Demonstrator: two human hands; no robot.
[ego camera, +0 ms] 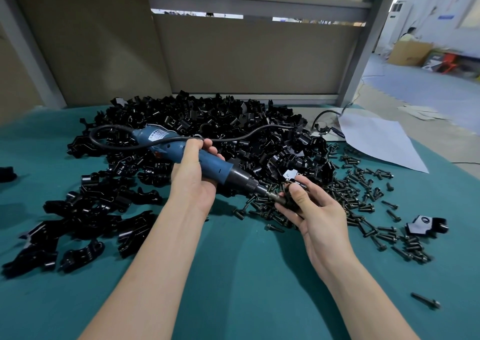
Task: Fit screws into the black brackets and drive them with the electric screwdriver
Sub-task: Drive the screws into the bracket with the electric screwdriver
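My left hand point(193, 176) grips the blue electric screwdriver point(215, 166) around its body, the tool pointing down and to the right. Its metal bit meets a small black bracket point(288, 196) that my right hand point(311, 209) holds between thumb and fingers above the green table point(233, 274). The hand hides most of the bracket. A big pile of black brackets point(194, 131) lies behind the hands, and more of them point(78, 222) are spread at the left. Several loose black screws point(363, 199) are scattered at the right.
The screwdriver's black cord point(249, 133) loops over the pile toward the back right. A white sheet point(376, 139) lies at the table's right rear. One bracket with a white label point(426, 225) and a lone screw point(426, 300) lie at the right. A grey partition point(246, 59) stands behind.
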